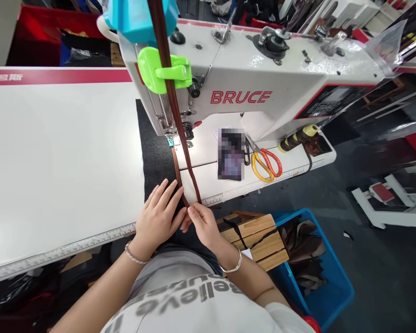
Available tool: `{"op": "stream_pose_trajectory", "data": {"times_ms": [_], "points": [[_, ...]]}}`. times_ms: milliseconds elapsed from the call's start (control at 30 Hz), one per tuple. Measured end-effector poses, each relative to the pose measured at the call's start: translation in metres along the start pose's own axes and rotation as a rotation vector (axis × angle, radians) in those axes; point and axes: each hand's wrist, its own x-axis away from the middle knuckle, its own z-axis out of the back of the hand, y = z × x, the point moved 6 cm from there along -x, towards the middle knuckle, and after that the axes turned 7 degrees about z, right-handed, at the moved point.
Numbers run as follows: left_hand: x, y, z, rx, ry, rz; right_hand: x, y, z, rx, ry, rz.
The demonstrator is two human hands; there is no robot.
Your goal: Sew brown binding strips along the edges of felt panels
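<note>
Fingers spread, my left hand [157, 215] lies flat on a piece of black fabric [156, 152], its fingertips beside a brown binding strip [176, 166] along the fabric's right edge. My right hand [204, 226] pinches the strip near the table's front edge, close to my left thumb. From there the strip runs up to the needle area of a white sewing machine [242, 97], by a small blue presser piece [170, 141]. Another length of brown strip [175, 106] hangs in front of the machine head, past a green clip [164, 71], down to my right hand.
On the machine bed lie scissors [266, 164] with orange and yellow handles, a dark pixelated flat item [230, 155] and a thread cone [298, 138]. Right of my lap stand a wooden stool [260, 240] and a blue bin [336, 277] holding brown scraps. White tabletop [62, 162] extends left.
</note>
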Motion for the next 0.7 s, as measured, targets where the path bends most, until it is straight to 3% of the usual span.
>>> {"op": "stream_pose_trajectory", "data": {"times_ms": [167, 700], "points": [[-0.001, 0.001, 0.001, -0.031, -0.015, 0.006, 0.014, 0.001, 0.01, 0.062, 0.096, 0.049], [0.004, 0.005, 0.008, -0.115, -0.155, 0.053, 0.019, 0.006, -0.002, 0.081, 0.045, -0.013]]}}
